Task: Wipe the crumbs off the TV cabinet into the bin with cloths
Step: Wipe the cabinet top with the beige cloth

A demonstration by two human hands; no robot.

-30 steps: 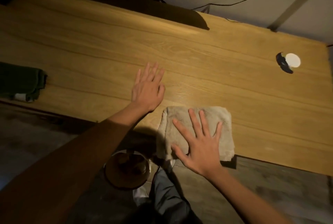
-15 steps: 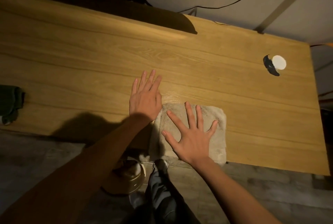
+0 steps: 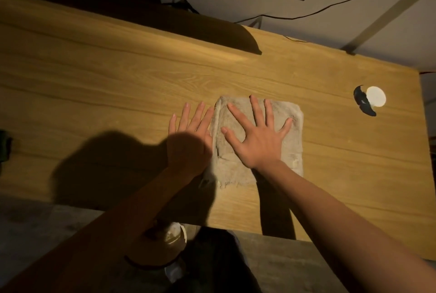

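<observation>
Wide wooden surface point(image 3: 259, 75), grain running side to side, taking up most of the view; far edge under a dark screen and trailing cables, near edge cutting across the bottom of the frame. No crumbs discernible on the wood in this dim light, so impossible to say how much has been cleared.

Below the near edge, on the floor, partly hidden under the left forearm: round bin point(image 3: 165, 243), rim pale, contents unclear. Well placed for catching whatever gets pulled off the edge, judging by its position.

Folded beige cloth point(image 3: 292, 146) lying flat toward the middle of the surface, nearer the near edge than the far one, set back from the edge and not overhanging it. Right hand point(image 3: 257, 137) spread on top, fingers straight and splayed, pressing rather than clutching; grip wide open, nothing curled round. Left hand point(image 3: 191, 137) flat on the bare wood, touching the cloth's left edge, fingers straight and together, grip likewise open and holding nothing.

At the left edge, a sliver of something dark green point(image 3: 3, 146), possibly a second cloth; too cut off to tell. Toward the right far corner, a small white disc point(image 3: 375, 96) beside a dark curved shape.

Judged as mid-wipe: cloth out on the surface, a pull toward the near edge and bin probably due. Right end of the surface likely not yet covered.
</observation>
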